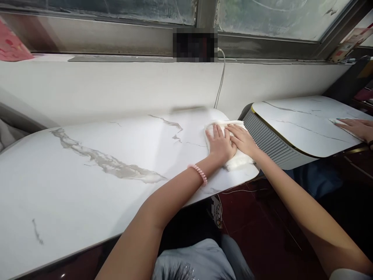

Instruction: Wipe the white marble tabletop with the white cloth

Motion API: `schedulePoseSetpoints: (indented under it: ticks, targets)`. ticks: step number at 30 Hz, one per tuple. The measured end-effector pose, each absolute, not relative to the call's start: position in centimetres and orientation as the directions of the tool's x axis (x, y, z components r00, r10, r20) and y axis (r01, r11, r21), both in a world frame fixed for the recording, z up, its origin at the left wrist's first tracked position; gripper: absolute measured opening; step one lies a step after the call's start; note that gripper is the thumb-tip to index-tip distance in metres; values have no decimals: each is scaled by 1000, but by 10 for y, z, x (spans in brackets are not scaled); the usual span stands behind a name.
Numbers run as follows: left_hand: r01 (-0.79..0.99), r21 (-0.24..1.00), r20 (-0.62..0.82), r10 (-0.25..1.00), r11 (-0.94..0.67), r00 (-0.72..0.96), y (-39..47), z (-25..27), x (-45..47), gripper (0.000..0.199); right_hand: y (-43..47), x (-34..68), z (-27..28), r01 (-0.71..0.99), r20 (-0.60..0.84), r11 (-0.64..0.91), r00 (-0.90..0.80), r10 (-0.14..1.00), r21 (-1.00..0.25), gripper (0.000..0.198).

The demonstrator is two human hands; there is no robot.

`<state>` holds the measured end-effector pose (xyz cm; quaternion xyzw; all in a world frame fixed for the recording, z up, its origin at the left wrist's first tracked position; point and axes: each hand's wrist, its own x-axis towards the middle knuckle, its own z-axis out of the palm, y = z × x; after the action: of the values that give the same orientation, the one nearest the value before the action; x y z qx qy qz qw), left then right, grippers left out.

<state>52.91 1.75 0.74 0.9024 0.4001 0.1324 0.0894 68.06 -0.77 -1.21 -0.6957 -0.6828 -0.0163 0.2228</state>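
Note:
A white cloth (237, 161) lies folded on the right end of a long white marble-patterned tabletop (87, 194), partly over its rounded edge. My left hand (220, 144) rests flat on the cloth with fingers spread, and a pink coiled band circles that wrist. Beside it, my right hand (243, 140) also presses down on the cloth, fingers stretched out toward the left and touching the left hand. Both palms face down, and their undersides are hidden.
A second marble-patterned table (303, 120) with a ribbed side stands to the right. Another person's hand (357, 127) lies on a cloth there. Behind are a white wall (116, 85), a white cable (223, 77) and a window. A pink item (13, 42) hangs at upper left.

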Motion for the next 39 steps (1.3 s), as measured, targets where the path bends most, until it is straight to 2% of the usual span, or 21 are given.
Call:
schedulePoseSetpoints:
  ticks: [7, 16, 26, 33, 39]
  targets:
    - [712, 278, 126, 759, -645, 638, -1, 9, 486, 65, -22, 636, -14, 959, 350, 80, 21, 936, -272, 48]
    - [764, 210, 88, 790, -610, 606, 3, 14, 460, 66, -8, 603, -6, 958, 354, 146, -52, 934, -246, 47]
    - [805, 262, 114, 846, -532, 521, 85, 8, 449, 61, 87, 591, -9, 923, 360, 224, -103, 927, -314, 45]
    - [828, 279, 167, 874, -487, 457, 146, 4, 448, 58, 156, 587, -10, 904, 374, 230, -86, 924, -360, 43]
    - [812, 298, 203, 865, -501, 459, 185, 5, 449, 52, 196, 585, -11, 918, 392, 183, -33, 919, -352, 42]
